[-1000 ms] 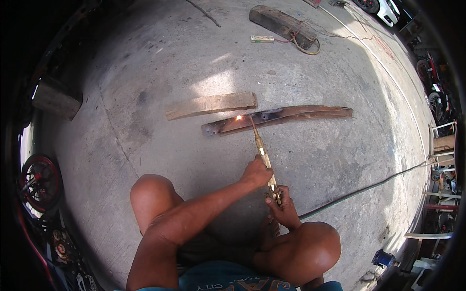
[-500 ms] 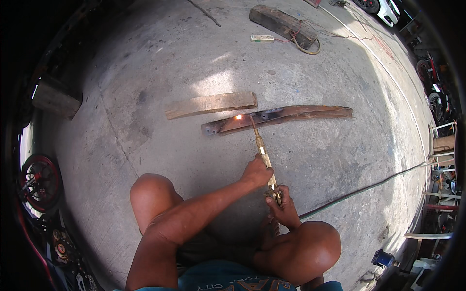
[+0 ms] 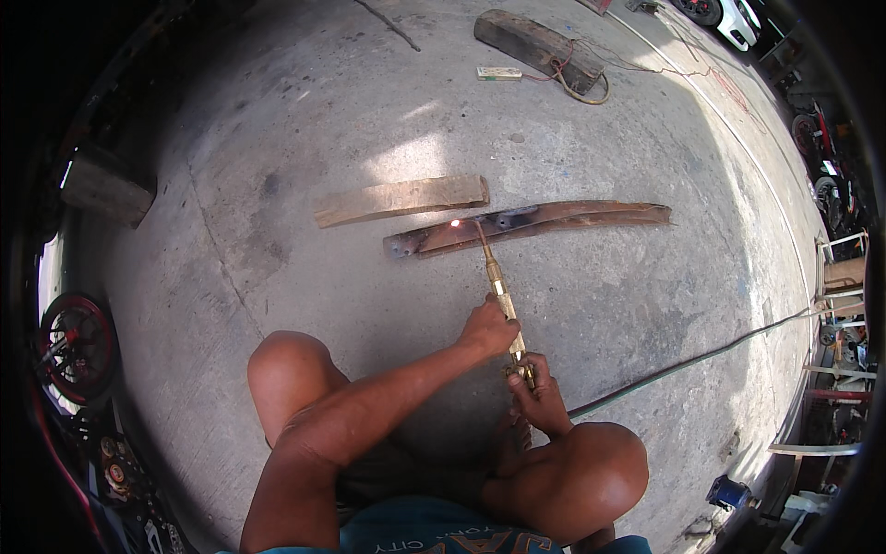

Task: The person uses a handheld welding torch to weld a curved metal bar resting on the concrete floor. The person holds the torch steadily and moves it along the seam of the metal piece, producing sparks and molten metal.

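Observation:
A brass gas torch slants up and away from me, its thin tip over a long, rusty metal beam on the concrete. A small bright glowing spot shows on the beam just left of the tip. My left hand is closed round the torch's middle. Lower down, my right hand grips the valve end, with fingers at the knobs. A dark hose runs off to the right from near this hand. Just beyond the beam's left part lies a wooden plank.
A heavy dark timber block with wires and a small pale box lie farther off. At left stand another block and a motorcycle wheel. A blue object and metal racks are at right.
The glow on the metal beam has become smaller and dimmer. Both hands and the torch have stayed almost still.

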Motion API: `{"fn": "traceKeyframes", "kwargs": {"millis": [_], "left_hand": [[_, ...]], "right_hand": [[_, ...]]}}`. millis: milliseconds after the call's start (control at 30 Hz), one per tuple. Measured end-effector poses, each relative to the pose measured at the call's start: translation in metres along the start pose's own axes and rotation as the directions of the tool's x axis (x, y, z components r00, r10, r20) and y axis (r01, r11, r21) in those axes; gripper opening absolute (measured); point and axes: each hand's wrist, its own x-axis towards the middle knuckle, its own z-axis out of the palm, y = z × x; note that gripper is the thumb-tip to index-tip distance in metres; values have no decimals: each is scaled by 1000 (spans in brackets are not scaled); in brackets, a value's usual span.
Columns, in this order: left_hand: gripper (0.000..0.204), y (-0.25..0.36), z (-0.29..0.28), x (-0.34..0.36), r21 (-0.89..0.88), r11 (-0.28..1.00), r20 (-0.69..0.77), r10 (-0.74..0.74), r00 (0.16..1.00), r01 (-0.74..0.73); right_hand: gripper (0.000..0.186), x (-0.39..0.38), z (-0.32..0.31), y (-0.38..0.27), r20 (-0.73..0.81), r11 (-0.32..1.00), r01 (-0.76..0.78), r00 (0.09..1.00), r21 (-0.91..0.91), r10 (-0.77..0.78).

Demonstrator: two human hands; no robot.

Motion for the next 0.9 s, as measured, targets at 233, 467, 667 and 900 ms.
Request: {"fn": "traceKeyframes", "kwargs": {"millis": [233, 467, 667, 900], "left_hand": [[58, -7, 1, 4, 12, 1000, -18, 29, 999, -29], [59, -4, 1, 1, -1, 1000, -25, 15, 1000, -15], [60, -3, 0, 0, -9, 1000, -12, 15, 1000, -16], [59, -4, 0, 2, 10, 1000, -15, 17, 1000, -17]], "right_hand": [[36, 1, 1, -4, 16, 999, -16, 1000, 33, 15], [36, 0, 0, -3, 16, 1000, -16, 1000, 25, 15], [35, 1, 0, 1, 7, 1000, -3, 1000, 0, 3], [37, 2, 0, 0, -1, 999, 27, 1000, -34, -27]]}}
